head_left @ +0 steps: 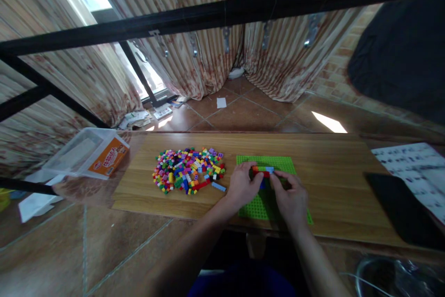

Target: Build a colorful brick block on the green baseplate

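Note:
A green baseplate (278, 163) lies on the wooden table (330, 181). A short row of joined bricks (263, 170), orange, green, blue and red, stands on the plate. My left hand (241, 186) curls its fingers around the left end of that row. My right hand (290, 197) pinches the right end, fingers closed on the bricks. A heap of several small coloured bricks (187, 169) lies to the left of the plate, and one loose blue brick (219, 186) rests beside my left hand.
A clear plastic box with an orange label (92, 153) sits at the table's left end. A black flat object (399, 209) and a printed sheet (413, 167) lie at the right. A black frame bar (222, 12) crosses overhead. Curtains and tiled floor lie beyond.

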Tool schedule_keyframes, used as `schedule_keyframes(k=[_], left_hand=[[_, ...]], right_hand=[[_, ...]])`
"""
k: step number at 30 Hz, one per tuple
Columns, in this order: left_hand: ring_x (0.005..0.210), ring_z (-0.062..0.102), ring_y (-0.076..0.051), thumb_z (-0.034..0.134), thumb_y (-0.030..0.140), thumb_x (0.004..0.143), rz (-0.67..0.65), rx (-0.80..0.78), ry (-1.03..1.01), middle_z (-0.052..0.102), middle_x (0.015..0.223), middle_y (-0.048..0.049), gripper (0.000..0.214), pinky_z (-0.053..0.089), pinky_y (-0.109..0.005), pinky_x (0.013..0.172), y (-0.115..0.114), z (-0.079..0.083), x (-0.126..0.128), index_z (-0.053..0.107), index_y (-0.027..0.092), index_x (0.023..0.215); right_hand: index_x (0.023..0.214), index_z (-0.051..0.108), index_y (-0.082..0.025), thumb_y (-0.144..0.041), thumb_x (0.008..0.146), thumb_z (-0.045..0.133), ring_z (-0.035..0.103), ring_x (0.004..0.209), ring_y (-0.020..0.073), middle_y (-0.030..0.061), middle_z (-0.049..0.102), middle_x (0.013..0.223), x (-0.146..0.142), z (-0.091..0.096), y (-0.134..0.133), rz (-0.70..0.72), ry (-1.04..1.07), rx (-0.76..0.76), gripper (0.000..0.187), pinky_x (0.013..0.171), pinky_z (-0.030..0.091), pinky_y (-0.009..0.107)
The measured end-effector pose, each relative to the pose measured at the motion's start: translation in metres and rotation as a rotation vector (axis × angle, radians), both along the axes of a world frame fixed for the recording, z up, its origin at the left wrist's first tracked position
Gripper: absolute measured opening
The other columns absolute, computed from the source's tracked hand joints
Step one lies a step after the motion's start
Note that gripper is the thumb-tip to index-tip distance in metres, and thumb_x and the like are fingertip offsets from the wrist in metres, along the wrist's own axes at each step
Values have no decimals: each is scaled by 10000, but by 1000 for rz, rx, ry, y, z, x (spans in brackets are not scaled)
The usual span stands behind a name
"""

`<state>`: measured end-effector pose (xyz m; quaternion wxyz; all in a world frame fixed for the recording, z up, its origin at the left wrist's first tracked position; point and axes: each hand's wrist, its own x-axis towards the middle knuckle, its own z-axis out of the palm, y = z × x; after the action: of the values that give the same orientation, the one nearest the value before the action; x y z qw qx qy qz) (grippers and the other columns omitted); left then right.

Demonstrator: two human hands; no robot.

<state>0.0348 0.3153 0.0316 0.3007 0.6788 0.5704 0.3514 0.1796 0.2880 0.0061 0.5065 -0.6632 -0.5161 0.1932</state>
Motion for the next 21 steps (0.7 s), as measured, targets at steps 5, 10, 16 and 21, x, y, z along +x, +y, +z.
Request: schedule_keyframes(k=[5,10,16,21], left_hand=[[1035,640,-229,606,270,849,84,-123,9,707,1081,-96,282,497,-375,963,4,9,8,653,162,1105],[976,646,-219,613,240,837,106,-165,22,721,1037,-85,250,497,-362,939,6,12,13,685,164,1064],[867,647,-186,634,224,804,146,-216,-39,724,895,-50,200,517,-321,862,9,9,17,721,179,978],[797,645,-166,632,197,786,167,-230,-69,715,823,-32,173,527,-293,807,11,6,21,724,181,932]], right_hand=[[1072,671,-140,-545,791,622,632,761,196,116,709,927,0,-3,7,-47,207,-72,495,735,507,364],[1043,687,-146,-532,768,625,650,835,231,134,721,973,-3,-2,12,10,134,-150,478,813,502,416],[1010,709,-149,-526,740,637,653,762,227,127,737,914,-2,-1,15,2,116,-171,469,760,514,402],[958,724,-154,-497,709,656,659,740,218,113,742,865,-1,-3,21,7,151,-182,429,740,523,386]])
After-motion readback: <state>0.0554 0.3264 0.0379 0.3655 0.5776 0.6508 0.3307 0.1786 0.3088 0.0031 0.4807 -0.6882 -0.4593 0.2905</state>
